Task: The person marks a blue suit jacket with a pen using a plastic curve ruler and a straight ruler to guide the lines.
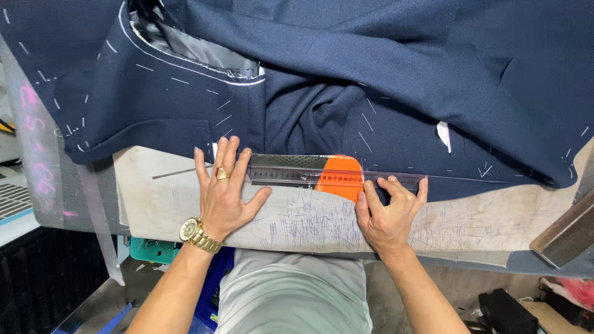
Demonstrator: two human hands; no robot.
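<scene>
A dark navy jacket [346, 80] with white basting stitches and chalk lines lies spread over a padded work board [470, 226]. A clear ruler [309, 170] lies along the jacket's lower edge, over an orange piece [339, 176] that shows beneath it. My left hand [224, 195], wearing a gold ring and a gold watch, lies flat with fingers spread at the ruler's left end. My right hand [388, 213] presses its curled fingertips on the ruler's right part, beside the orange piece. Whether its fingers pinch something small is hidden.
The board's pale cover is scribbled with pen marks. A wooden bar [566, 232] juts in at the right edge. A grey strip [99, 216] hangs off the board at the left. Below are a teal crate [151, 250], a blue crate and a black bag [507, 312].
</scene>
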